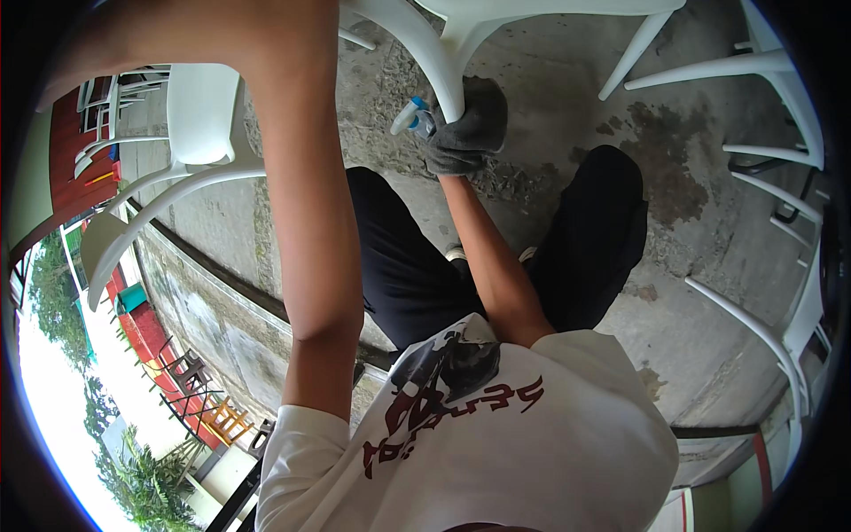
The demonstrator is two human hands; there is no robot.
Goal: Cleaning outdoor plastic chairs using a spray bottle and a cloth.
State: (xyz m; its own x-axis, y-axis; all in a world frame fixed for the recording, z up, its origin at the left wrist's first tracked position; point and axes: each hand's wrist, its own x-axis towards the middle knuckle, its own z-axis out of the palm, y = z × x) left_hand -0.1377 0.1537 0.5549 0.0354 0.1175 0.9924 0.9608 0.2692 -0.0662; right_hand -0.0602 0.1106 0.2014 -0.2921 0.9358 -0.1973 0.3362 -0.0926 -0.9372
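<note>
A dark grey cloth or mitt (469,126) covers my right hand (465,133) down to the wrist, so its fingers are hidden. The cloth lies against the lower end of a white chair leg (447,80), whose tip shows in front of it. Just left of the cloth is a clear spray bottle (420,124) with a blue and white nozzle, partly hidden; whether I hold it cannot be seen. My left arm rises close to the camera and bends toward the top left, where it blurs; my left hand is out of view. The leg belongs to a white plastic chair (565,8) at the top.
Another white chair (203,113) stands at the left, and several white chairs (804,319) line the right. My knees in black trousers (598,219) flank my right forearm. The concrete floor (665,266) has dark wet stains. Beyond a ledge at left are stools and plants.
</note>
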